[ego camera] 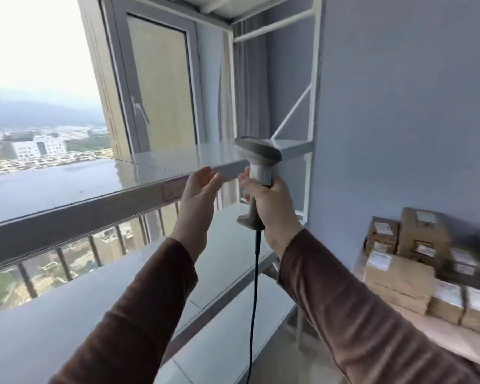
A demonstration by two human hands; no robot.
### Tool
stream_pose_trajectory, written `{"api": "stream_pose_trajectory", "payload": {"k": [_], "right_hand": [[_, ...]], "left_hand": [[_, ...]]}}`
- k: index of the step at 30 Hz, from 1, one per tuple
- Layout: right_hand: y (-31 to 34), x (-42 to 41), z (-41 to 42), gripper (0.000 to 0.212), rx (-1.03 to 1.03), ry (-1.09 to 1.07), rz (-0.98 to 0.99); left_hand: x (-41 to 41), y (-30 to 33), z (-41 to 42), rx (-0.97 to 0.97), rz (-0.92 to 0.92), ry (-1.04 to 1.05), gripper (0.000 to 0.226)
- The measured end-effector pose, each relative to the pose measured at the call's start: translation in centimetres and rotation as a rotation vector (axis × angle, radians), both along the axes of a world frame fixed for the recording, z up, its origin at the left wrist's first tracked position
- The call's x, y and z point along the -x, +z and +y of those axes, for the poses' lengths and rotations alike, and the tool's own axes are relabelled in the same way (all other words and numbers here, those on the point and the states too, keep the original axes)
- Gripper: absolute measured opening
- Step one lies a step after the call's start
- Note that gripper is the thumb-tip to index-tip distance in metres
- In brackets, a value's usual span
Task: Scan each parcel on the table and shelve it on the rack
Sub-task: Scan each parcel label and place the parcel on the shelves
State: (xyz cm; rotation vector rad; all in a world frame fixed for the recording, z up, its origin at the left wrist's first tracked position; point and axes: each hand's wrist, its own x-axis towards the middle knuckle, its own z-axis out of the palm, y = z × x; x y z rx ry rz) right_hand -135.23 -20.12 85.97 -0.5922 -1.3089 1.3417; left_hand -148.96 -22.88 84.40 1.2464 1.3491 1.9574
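Parcels [399, 275] — roughly a dozen brown cardboard boxes with white labels, blurred — sit stacked on the pale counter [441, 336] at lower right, against a grey wall. One white metal rack [139, 187] with glossy shelves stands before the window. Two hands: the right hand [269, 206] grips one grey corded scanner [257, 167] upright; the left hand [197, 195] is relaxed, fingers straight, holding nothing, near the shelf edge.

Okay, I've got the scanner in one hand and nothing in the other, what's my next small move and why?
Probably turn right and reach the left hand toward the parcels stacked on the table. That hand is open and holds nothing near the rack shelf, which looks bare, while the right hand already grips the scanner, so a parcel is what's missing.
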Motion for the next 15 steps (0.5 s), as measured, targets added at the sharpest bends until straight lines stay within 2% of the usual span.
{"api": "stream_pose_trajectory", "payload": {"k": [3, 5, 15], "right_hand": [[-1.9, -6.0, 2.5, 0.016, 0.043, -0.145, -0.031], [-3.0, -10.1, 4.0, 0.012, 0.074, -0.220, -0.019], [-7.9, -33.0, 11.5, 0.011, 0.128, -0.526, -0.019]], "left_hand": [[-6.0, -2.1, 4.4, 0.055, -0.024, -0.131, 0.039], [-10.3, -3.3, 7.1, 0.087, -0.045, -0.209, 0.047], [-34.4, -7.7, 17.7, 0.200, -0.072, -0.522, 0.041]]}}
